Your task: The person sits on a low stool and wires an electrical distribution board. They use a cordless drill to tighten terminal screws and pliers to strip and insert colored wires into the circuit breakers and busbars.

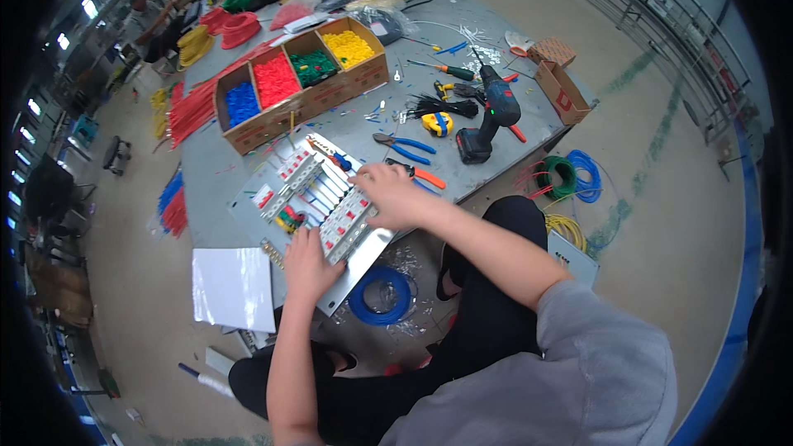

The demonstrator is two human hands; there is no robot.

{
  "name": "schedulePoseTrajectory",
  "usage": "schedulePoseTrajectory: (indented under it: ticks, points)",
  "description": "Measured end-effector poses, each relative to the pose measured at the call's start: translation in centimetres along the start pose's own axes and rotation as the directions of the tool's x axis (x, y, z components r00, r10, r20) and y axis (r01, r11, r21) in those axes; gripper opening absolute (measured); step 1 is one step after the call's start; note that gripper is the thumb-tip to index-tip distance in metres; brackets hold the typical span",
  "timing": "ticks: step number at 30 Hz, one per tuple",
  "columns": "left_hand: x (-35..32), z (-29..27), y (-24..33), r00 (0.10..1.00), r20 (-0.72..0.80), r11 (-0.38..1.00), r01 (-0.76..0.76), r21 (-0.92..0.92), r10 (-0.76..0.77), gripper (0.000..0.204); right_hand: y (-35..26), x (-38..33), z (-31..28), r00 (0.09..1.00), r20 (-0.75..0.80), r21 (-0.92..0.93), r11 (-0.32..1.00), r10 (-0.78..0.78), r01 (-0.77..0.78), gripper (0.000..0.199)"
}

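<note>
Breaker row (345, 221) slants lengthwise, lower-left to upper-right.

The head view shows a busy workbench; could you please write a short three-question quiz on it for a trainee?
1. Which colour are the small pieces at the left end of the divided cardboard box? A green, B blue, C yellow.
2. True or false: the power drill is left of that box.
3. Which hand at the breaker panel is nearer the blue-handled pliers?

Key: 1 B; 2 false, it is to the right; 3 the right hand.
</note>
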State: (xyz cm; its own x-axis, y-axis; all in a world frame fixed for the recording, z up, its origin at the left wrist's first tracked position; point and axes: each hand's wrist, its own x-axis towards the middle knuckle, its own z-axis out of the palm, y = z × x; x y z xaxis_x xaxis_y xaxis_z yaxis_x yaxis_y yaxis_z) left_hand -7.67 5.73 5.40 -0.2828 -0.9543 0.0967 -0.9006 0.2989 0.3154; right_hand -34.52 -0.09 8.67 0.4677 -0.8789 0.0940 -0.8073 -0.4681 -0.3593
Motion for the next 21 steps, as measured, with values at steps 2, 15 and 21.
schedulePoseTrajectory:
  ticks: [2, 15, 21]
  points:
    - [0.3, -0.5, 0.2, 0.998, 0.056, 1.000, -0.010, -0.010, 0.011, 0.080, 0.4, -0.8, 2.3, 0.997, 0.016, -0.016, 0.997, -0.079, 0.079, 0.091]
    - [2.0, -4.8, -5.4, 0.956, 0.254, 0.987, -0.120, -0.109, 0.144, 0.085, 2.3, 3.9, 1.2, 0.969, -0.004, 0.332, 0.914, -0.248, 0.235, 0.036]
    - [3.3, -5.3, -6.9, 0.938, 0.263, 0.971, -0.193, -0.139, 0.224, 0.076, 5.7, 6.5, 2.2, 0.968, -0.010, 0.405, 0.884, -0.253, 0.235, 0.019]
